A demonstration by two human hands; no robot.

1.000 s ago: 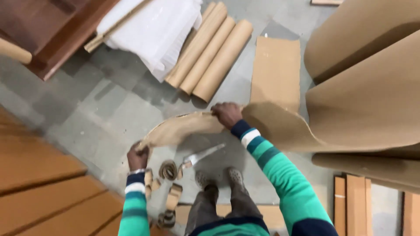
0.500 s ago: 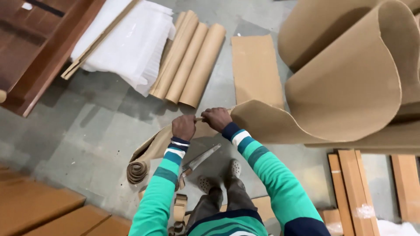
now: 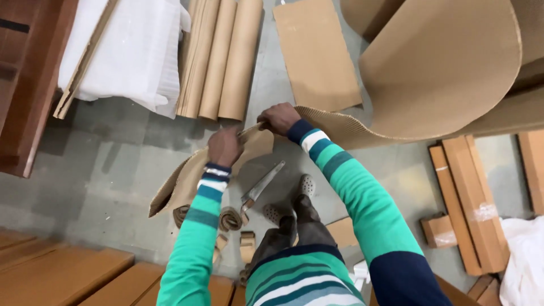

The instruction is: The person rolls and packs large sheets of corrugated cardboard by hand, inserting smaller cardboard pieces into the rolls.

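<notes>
Head view: since a moment ago the left hand [image 3: 225, 146] has closed in beside the right hand [image 3: 277, 117]; both grip the corrugated cardboard sheet [image 3: 362, 127] at its edge, above the floor. Three cardboard rolls [image 3: 221, 56] lie far left; a saw [image 3: 262, 186] lies near the feet.

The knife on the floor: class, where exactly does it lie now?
In the head view the knife lies on the grey floor below the left hand, just left of the person's shoes.

Both hands [image 3: 249, 136] on corrugated sheet [image 3: 351, 130]
</notes>
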